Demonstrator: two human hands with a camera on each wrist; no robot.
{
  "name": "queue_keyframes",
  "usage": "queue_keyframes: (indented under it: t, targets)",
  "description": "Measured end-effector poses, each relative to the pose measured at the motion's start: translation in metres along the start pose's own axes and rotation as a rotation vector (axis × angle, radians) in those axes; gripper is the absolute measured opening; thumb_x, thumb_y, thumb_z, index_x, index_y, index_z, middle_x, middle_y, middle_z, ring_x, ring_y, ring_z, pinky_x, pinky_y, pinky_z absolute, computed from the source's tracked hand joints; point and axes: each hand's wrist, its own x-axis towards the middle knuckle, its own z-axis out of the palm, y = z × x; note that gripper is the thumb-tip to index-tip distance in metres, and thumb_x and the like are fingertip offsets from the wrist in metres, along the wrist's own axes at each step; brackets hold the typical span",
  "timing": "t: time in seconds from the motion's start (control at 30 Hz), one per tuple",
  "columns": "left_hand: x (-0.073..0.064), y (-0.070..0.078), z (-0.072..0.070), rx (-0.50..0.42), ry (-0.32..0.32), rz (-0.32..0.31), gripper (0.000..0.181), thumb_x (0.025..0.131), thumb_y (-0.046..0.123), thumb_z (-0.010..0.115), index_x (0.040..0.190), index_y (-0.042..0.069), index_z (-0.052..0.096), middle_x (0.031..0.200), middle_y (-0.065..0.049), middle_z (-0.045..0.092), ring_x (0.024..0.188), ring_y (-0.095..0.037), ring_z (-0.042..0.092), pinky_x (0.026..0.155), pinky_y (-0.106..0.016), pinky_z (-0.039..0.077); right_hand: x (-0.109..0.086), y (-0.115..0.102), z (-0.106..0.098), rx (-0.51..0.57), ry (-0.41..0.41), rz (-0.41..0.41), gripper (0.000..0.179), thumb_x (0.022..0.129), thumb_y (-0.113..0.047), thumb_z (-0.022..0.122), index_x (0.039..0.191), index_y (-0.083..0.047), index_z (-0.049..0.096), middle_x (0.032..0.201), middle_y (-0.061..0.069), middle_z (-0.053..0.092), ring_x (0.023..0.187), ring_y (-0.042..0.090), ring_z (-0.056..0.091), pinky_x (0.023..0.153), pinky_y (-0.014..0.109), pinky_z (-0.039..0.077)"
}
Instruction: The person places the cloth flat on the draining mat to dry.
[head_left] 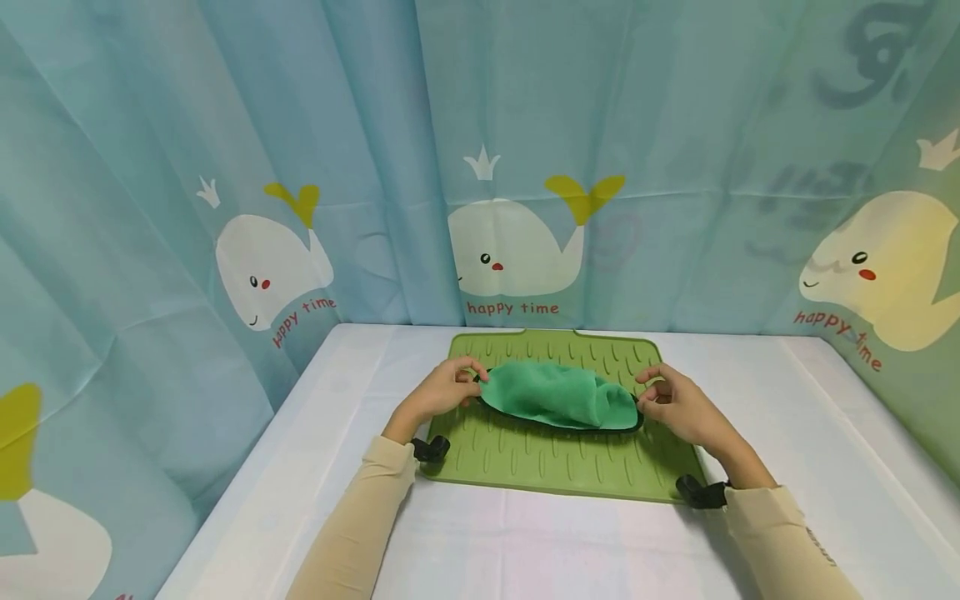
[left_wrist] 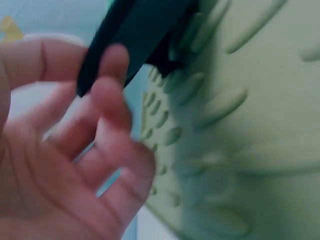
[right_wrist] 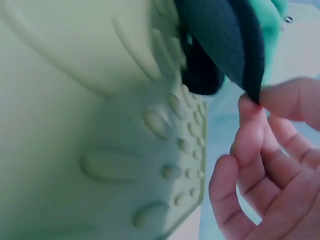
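A soft green cloth piece with a black edging (head_left: 551, 393) stretches between the two hands, bulging in the middle and folded near its right end. Its underside (left_wrist: 145, 30) looks dark in the left wrist view. My left hand (head_left: 447, 387) pinches the left end between thumb and finger, the other fingers curled below. On the opposite end, my right hand (head_left: 684, 408) pinches the black-edged corner with thumb and fingertip. Both hands are over a green ribbed mat (head_left: 540, 468), and the cloth overlaps its middle. The right wrist view shows the cloth's dark edge (right_wrist: 252, 55) at the fingertips.
The mat lies on a white table (head_left: 480, 533). Behind and to the sides hang blue curtains (head_left: 390, 125) printed with whales. A black wrist strap mount (head_left: 431, 450) sits on the left wrist, another (head_left: 701, 492) on the right.
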Motion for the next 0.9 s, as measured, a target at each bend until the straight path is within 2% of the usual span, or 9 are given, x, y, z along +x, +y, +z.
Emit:
queue_keyframes:
  t: [0.13,0.23,0.37,0.47,0.6,0.77,0.9]
  targets:
    - [-0.004,0.001,-0.007,0.016,-0.167,0.017,0.015,0.103,0.007,0.053,0.104,0.003,0.067,0.087,-0.003,0.064,0.074,-0.024,0.056,0.068,-0.032,0.047,-0.003,0.003,-0.009,0.040,-0.024,-0.026,0.030,0.100,-0.007,0.062,0.124,0.007,0.050,0.098,0.014,0.066,0.083,0.011,0.060,0.068,0.027,0.047]
    - [-0.006,0.002,-0.012,0.040,-0.265,0.005,0.013,0.101,0.008,0.057,0.101,0.004,0.069,0.090,-0.005,0.070,0.073,-0.022,0.060,0.064,-0.031,0.046,-0.004,0.007,-0.014,0.059,-0.058,-0.061,0.025,0.099,-0.006,0.063,0.116,0.007,0.052,0.095,0.012,0.064,0.081,0.007,0.059,0.068,0.025,0.048]
    - [-0.009,0.003,-0.016,0.064,-0.351,-0.034,0.005,0.099,0.007,0.063,0.096,0.007,0.068,0.091,-0.008,0.076,0.072,-0.019,0.064,0.061,-0.030,0.044,-0.004,0.012,-0.016,0.093,-0.132,-0.066,0.017,0.097,-0.003,0.064,0.107,0.006,0.054,0.089,0.009,0.060,0.075,0.008,0.056,0.063,0.026,0.047]
    - [-0.010,0.002,-0.015,0.065,-0.380,-0.063,0.005,0.098,0.007,0.065,0.094,0.009,0.064,0.089,-0.010,0.077,0.072,-0.018,0.065,0.061,-0.029,0.044,-0.004,0.015,-0.016,0.114,-0.196,-0.032,0.015,0.095,0.000,0.062,0.105,0.006,0.052,0.089,0.008,0.059,0.073,0.010,0.054,0.061,0.027,0.045]
    - [-0.009,0.000,-0.012,0.073,-0.346,-0.072,0.006,0.099,0.008,0.065,0.104,0.007,0.062,0.084,-0.009,0.072,0.073,-0.018,0.063,0.061,-0.030,0.045,-0.003,0.018,-0.013,0.119,-0.260,0.012,0.019,0.096,-0.001,0.061,0.109,0.007,0.050,0.090,0.009,0.060,0.073,0.012,0.054,0.062,0.028,0.047]
    - [-0.005,-0.003,-0.004,0.127,-0.178,-0.008,0.017,0.100,0.014,0.066,0.116,0.007,0.063,0.087,-0.008,0.068,0.076,-0.018,0.061,0.064,-0.030,0.047,-0.002,0.015,-0.007,0.082,-0.266,0.045,0.030,0.098,-0.012,0.065,0.118,0.007,0.052,0.090,0.010,0.062,0.073,0.015,0.057,0.065,0.030,0.048]
    - [-0.003,-0.002,0.002,0.158,-0.061,0.023,0.014,0.100,0.016,0.066,0.113,0.010,0.067,0.094,-0.008,0.068,0.080,-0.018,0.060,0.067,-0.031,0.046,-0.001,0.011,-0.003,0.053,-0.222,0.036,0.032,0.098,-0.014,0.067,0.120,0.005,0.055,0.090,0.010,0.064,0.073,0.017,0.059,0.066,0.030,0.049]
